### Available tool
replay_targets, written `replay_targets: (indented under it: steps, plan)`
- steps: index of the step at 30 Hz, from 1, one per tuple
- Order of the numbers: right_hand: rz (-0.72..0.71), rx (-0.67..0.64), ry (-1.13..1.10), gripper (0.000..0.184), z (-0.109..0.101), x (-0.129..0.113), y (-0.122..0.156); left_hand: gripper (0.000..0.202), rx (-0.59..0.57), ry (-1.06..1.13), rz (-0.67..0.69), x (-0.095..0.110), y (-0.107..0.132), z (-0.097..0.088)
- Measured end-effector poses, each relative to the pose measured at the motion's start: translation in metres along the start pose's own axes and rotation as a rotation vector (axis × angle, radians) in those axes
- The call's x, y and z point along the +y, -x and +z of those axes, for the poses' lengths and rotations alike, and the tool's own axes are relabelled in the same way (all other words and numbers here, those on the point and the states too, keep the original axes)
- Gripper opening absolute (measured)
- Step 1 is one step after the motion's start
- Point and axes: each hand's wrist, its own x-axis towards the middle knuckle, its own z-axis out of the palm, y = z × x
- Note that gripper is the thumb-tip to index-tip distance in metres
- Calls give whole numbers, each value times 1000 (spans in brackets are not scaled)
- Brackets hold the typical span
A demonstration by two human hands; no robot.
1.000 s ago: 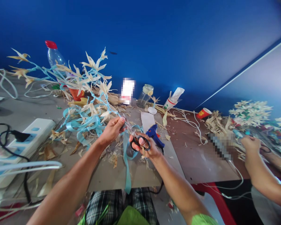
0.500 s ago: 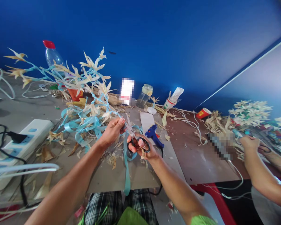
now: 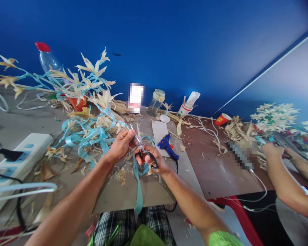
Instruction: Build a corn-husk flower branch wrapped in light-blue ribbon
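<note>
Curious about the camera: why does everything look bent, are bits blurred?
Head view: wide lens bows the table, stretches forearms; pixelated patches beside the jar and by another person's hand; scissors in the right hand and the left hand's stem are sharp.

No word or number can be read anywhere. The red paper cup, well to the right of the right hand, bears a yellow mark, perhaps a character or logo, too small to make out. The white paper cup beyond that hand shows only a red band and green spots. The card beyond the left hand is blurred. The scissors gripped in the right hand and the ribbon-wrapped stem pinched in the left show no lettering.
</note>
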Motion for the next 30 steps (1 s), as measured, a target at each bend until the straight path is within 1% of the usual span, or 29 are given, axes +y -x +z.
replay_targets:
  steps: [3, 7, 14, 18, 21, 24, 27, 30]
  plan:
    - [-8, -19, -30, 51, -1, 0, 1, 43, -16, -3, -21, -4, 0, -2]
    - [11, -6, -56, 53, -2, 1, 1, 45, -12, -24, -21, -5, 0, -1]
    - [15, 64, -107, 50, 5, -1, 0, 50, 18, -40, -21, 4, 1, 7]
    - [-11, 85, -116, 45, 9, -2, 1, 49, 11, -65, -15, 5, 2, 4]
    - [-8, 64, -119, 44, 9, -1, 1, 47, -13, -99, 8, 1, 1, -1]
    - [32, 54, -106, 50, 7, 0, 1, 46, -56, -120, 13, -4, 1, -3]
    - [59, 66, -87, 52, 4, 1, 2, 45, -88, -127, 11, -7, 2, -1]
    - [58, 68, -113, 49, 3, 1, 1, 45, -116, -147, 6, -6, 4, 2]
